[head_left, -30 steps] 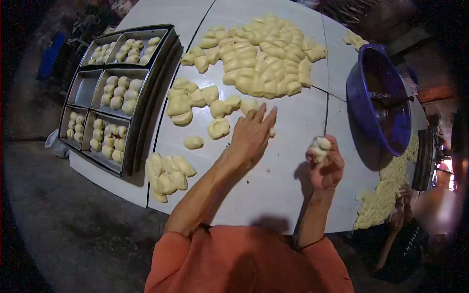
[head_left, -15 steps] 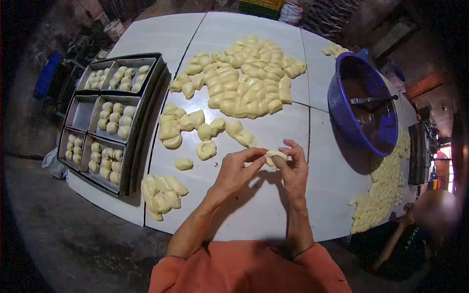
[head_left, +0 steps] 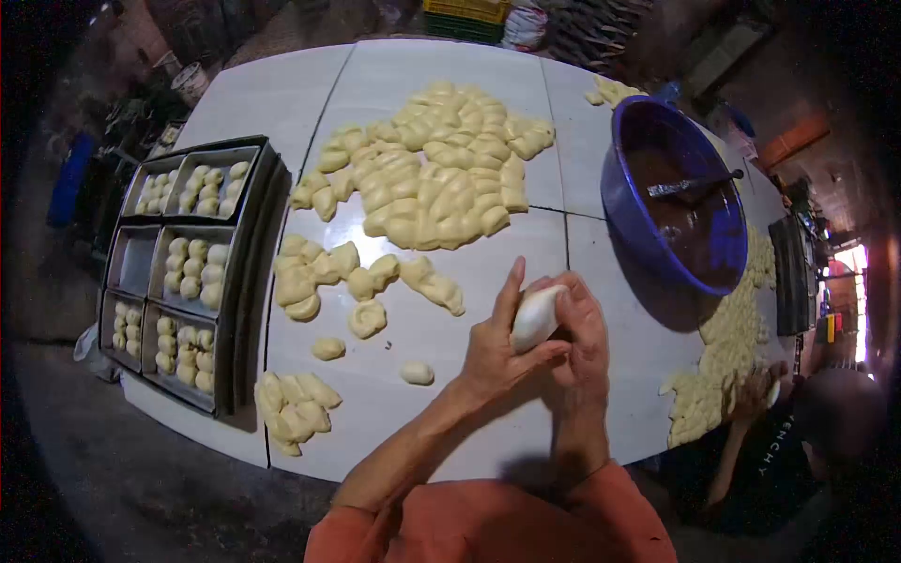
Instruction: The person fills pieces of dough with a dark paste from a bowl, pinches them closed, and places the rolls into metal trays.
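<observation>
left hand [head_left: 500,355] and right hand [head_left: 587,330] hold pale dough [head_left: 538,322].

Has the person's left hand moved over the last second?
Yes, the left hand has moved right, judged against the blue bowl, which is now closer to it.

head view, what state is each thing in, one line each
left hand, cupped around white dough
right hand, curled around white dough
white dough, held between both hands
large dough cluster, pieces crowded together
compartmented pan, dough balls in five of six
blue basin, uncovered, utensil inside
</observation>
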Available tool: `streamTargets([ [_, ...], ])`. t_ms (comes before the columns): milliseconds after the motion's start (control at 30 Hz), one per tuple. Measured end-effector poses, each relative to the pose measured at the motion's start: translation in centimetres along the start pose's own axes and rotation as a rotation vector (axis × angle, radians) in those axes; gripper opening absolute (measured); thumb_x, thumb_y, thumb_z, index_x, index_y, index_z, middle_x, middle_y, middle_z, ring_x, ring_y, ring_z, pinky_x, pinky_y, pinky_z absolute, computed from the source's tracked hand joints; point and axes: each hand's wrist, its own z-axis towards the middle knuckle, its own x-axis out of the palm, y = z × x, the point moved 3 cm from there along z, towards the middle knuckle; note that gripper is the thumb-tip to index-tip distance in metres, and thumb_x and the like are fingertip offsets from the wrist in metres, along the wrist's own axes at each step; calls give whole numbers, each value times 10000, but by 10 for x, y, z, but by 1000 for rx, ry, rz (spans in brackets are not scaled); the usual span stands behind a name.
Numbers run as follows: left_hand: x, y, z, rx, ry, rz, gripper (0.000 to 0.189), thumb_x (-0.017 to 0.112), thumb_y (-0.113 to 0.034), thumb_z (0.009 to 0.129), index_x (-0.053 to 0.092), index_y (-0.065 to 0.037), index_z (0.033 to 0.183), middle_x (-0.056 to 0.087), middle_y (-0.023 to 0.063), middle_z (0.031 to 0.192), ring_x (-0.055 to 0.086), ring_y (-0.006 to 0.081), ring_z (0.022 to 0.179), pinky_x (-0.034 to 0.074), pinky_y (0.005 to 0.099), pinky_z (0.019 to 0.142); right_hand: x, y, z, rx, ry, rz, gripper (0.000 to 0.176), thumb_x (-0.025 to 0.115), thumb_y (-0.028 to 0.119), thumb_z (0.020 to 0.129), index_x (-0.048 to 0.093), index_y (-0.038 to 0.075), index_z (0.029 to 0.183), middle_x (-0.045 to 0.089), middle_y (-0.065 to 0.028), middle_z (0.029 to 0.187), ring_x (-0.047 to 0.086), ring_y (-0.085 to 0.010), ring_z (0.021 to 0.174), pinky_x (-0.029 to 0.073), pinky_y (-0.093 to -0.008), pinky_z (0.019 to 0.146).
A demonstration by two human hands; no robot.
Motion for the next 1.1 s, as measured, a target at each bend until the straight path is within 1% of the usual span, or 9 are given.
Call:
streamTargets([
  [33,0,3,-2,-85,41,-15,939,784,-271,894,196,-54,1593,605,241,1345,707,248,1035,577,352,854,-10,18,9,-46,7,-9,190,640,172,983,592,24,1092,629,-50,998,609,-133,947,502,-312,870],
  [67,-2,6,-4,-166,79,-29,903,773,-226,908,208,-63,1594,591,237,1364,709,236,1023,583,344,837,-19,35,18,-367,-376,-204,215,657,202,973,593,38,1096,631,-46,1004,609,-146,934,502,-327,852],
  [167,-23,2,-17,-263,60,16,544,744,-119,912,544,-29,1409,701,170,1213,745,176,863,586,292,750,-78,124,72,-572,-302,-747,232,622,255,990,626,44,1086,647,-42,989,629,-138,914,523,-319,751],
  [433,-65,-6,-33,-435,10,144,358,677,-119,946,635,10,1276,722,155,1130,722,206,964,588,337,806,-234,153,187,14,-71,-1793,306,618,266,968,660,27,1153,677,-75,1011,631,-189,921,506,-339,858],
  [533,-63,7,-41,-345,72,266,335,675,-149,974,646,0,1273,748,138,1071,738,169,906,587,294,754,-332,121,202,357,233,-981,296,649,203,947,656,-12,1150,679,-16,1077,615,-148,958,491,-295,850],
  [600,-63,2,-39,-480,78,140,338,678,-160,973,648,-9,1275,750,135,1064,736,163,887,580,290,760,-353,119,203,205,232,-1218,344,653,231,947,672,0,1202,699,-52,1078,632,-159,961,505,-318,858],
  [667,-62,13,-43,-515,76,73,346,688,-195,969,658,-27,1270,750,138,1065,732,166,863,572,290,757,-273,133,189,434,187,-1442,307,665,217,955,683,14,1184,697,-14,1061,628,-130,916,510,-284,815],
  [933,-61,11,-43,-313,155,288,358,693,-208,967,657,-16,1267,746,132,1062,723,154,848,569,282,756,-158,169,122,167,-88,-539,89,669,197,977,646,112,990,614,55,842,611,-47,734,512,-220,648],
  [1100,-59,3,-31,-501,126,-18,377,670,-205,986,632,-12,1308,722,121,1138,713,159,907,563,269,778,-133,156,115,14,-54,-542,181,641,261,996,614,94,1062,613,24,883,616,-73,762,518,-231,664],
])
